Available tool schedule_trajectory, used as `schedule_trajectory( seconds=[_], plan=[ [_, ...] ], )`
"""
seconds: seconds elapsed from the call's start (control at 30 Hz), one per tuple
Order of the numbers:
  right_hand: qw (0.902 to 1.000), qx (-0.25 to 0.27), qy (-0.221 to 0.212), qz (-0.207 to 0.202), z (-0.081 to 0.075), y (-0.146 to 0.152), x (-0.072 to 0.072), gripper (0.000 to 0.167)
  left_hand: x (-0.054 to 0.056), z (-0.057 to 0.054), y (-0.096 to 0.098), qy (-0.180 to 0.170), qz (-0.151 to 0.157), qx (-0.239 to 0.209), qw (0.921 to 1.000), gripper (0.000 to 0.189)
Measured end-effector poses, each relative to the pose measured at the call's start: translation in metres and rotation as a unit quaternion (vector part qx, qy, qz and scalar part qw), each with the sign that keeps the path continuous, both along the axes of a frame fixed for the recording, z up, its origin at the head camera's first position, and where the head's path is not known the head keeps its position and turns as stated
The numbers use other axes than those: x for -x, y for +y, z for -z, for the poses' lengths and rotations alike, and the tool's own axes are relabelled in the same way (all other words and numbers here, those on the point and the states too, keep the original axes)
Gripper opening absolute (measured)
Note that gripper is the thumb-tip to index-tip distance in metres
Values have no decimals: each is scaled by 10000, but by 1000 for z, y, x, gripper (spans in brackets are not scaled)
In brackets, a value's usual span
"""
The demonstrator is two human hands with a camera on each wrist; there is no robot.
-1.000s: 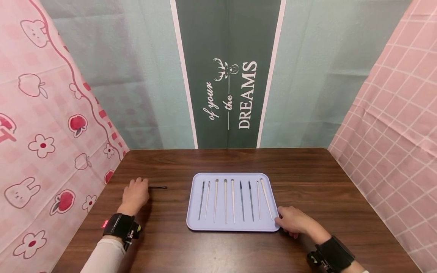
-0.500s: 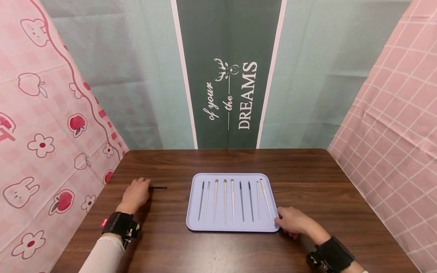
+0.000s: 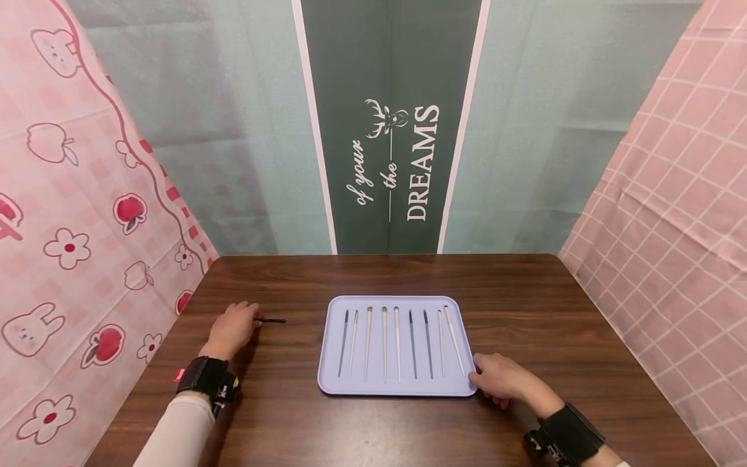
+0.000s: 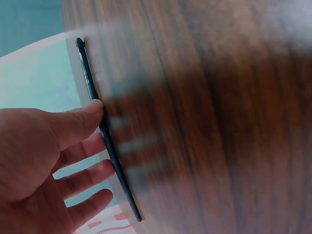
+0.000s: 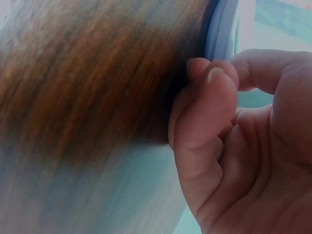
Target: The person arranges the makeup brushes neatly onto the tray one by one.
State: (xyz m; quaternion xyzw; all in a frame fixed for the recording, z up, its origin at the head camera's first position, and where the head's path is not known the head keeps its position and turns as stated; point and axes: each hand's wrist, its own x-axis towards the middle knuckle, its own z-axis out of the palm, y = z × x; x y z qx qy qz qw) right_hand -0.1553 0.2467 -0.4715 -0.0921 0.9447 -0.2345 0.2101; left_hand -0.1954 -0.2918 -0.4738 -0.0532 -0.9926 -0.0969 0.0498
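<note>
In the left wrist view, my left hand (image 3: 233,329) pinches a slim black makeup brush (image 4: 87,68) with the thumb on one side and fingertips on the other. Seen from the head, the brush points right, close over the table at the left, and its rear part is hidden by the hand. My right hand (image 3: 497,377) grips the lower right corner of a pale lilac tray (image 3: 367,388), fingers curled at its rim (image 5: 223,31). Several makeup brushes, some white-handled (image 3: 398,344) and some dark (image 3: 428,344), lie side by side in the tray, heads away from me.
The brown wooden table (image 3: 280,415) runs back to a green curtain (image 3: 251,162) with lettering. Pink patterned cloth (image 3: 87,259) hangs on the left and pink checked cloth (image 3: 677,214) on the right. Both wrists wear black camera straps.
The left hand has shifted slightly right and its fingertips now close on the brush's handle. The right hand and the tray stay in place.
</note>
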Motion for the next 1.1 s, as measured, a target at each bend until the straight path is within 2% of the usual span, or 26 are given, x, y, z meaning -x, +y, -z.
schedule_trajectory(
  seconds=[0.2,0.4,0.53,0.67,0.87,1.0,1.1],
  plan=[
    [10000,-1,-48,5,0,0,0,17,5,0,-3,-205,-15,-37,9998,7],
    [10000,-32,-67,4,-2,-1,1,17,6,-1,-8,-59,165,-189,9997,5],
    [10000,-25,-73,-5,-2,-1,1,17,5,-1,-8,-80,224,-202,9995,8],
    [10000,-15,-34,-7,-1,-1,0,17,3,-2,-2,-69,225,-87,9997,10],
    [10000,-9,1,-4,-1,-1,0,17,-2,-7,14,179,226,289,9992,15],
    [10000,-17,8,-19,0,-1,0,18,-4,-9,20,183,44,391,9991,16],
    [10000,-33,-12,-22,0,-1,0,18,-4,-11,24,137,-59,290,9995,14]
  ],
)
